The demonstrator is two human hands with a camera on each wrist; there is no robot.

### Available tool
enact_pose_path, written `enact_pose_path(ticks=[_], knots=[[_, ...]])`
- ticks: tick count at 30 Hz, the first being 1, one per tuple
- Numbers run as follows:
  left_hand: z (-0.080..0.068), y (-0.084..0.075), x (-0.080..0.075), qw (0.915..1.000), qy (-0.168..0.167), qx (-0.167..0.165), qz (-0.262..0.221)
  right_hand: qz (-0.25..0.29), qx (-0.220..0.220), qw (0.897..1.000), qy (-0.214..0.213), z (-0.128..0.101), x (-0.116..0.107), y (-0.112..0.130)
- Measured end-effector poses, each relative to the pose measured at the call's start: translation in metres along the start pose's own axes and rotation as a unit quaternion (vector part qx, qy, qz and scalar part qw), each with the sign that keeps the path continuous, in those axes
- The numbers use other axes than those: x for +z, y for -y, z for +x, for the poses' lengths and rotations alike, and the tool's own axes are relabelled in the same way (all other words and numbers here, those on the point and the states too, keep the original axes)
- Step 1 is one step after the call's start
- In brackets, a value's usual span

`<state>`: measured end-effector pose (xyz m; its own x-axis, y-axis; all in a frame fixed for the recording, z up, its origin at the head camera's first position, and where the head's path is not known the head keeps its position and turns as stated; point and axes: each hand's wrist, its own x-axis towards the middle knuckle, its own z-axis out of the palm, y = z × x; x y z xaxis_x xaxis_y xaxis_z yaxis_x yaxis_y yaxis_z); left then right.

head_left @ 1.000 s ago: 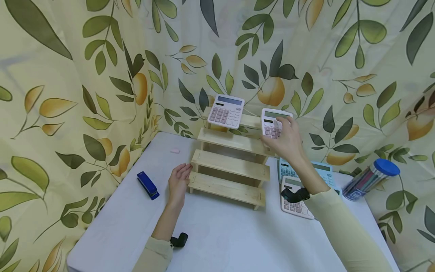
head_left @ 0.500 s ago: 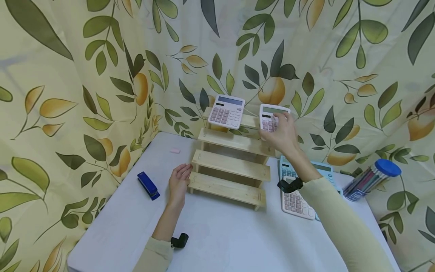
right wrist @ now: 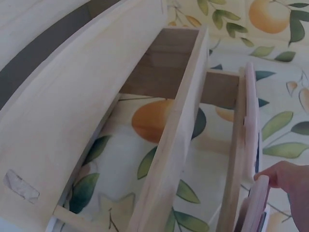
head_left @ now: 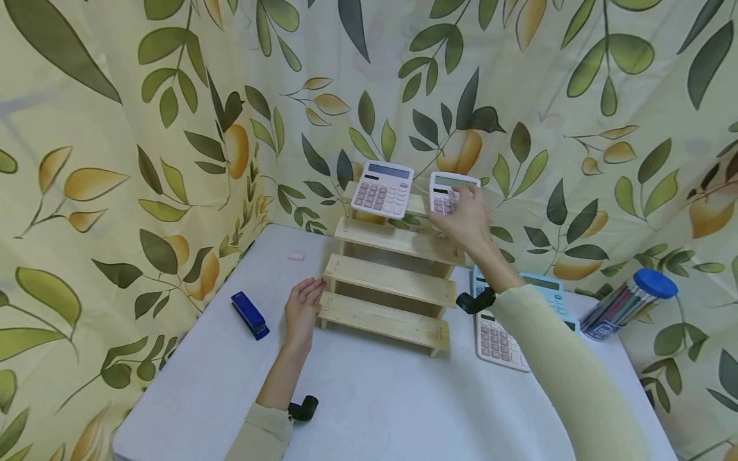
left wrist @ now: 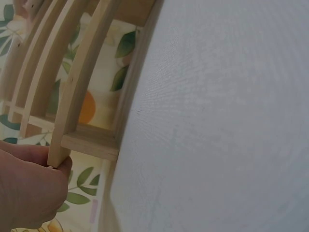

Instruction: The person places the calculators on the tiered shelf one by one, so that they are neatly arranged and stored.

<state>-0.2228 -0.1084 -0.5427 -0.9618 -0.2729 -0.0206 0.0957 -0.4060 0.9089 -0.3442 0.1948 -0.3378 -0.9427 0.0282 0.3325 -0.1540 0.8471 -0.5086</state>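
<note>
one pale calculator [head_left: 442, 191] with pinkish keys is pinched between the thumb and fingers of the right hand [head_left: 468, 221], at the right end of the top tier of the stepped wooden rack [head_left: 392, 282]. a second ago it was farther right and lower in the head view; now the fingers have carried it left and up, narrowing the gap to the second calculator [head_left: 382, 189], which rests tilted on that tier just left of those fingers. whether the held one touches the wood i cannot tell.

well below and left of these fingertips, the left hand [head_left: 302, 314] has not shifted: its thumb and fingers close on the rack's left end. left of those fingers lies a blue stapler [head_left: 250, 315], and just beyond them a small pink block [head_left: 296, 256]; neither has moved. below the right fingers are blue calculators [head_left: 544, 291] and a white-and-pink calculator [head_left: 500, 342], now covered more by the sleeve [head_left: 565, 365], with the pen jar [head_left: 628, 304] farther right.
</note>
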Motion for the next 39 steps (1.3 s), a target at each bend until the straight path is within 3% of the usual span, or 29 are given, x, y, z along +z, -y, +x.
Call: enact_pose_path(ticks=[13, 26, 39], knots=[[-0.002, -0.002, -0.001, 0.9999, 0.0, -0.005, -0.01, 0.014, 0.032, 0.999, -0.009, 0.012, 0.014, 0.011], [-0.003, -0.001, 0.0, 1.0, 0.004, -0.003, -0.007, -0.054, 0.043, 0.997, 0.02, 0.013, 0.014, 0.018], [-0.002, -0.001, 0.0, 0.9999, 0.009, 0.0, -0.005, 0.011, 0.048, 0.998, 0.025, 0.011, -0.001, 0.017]])
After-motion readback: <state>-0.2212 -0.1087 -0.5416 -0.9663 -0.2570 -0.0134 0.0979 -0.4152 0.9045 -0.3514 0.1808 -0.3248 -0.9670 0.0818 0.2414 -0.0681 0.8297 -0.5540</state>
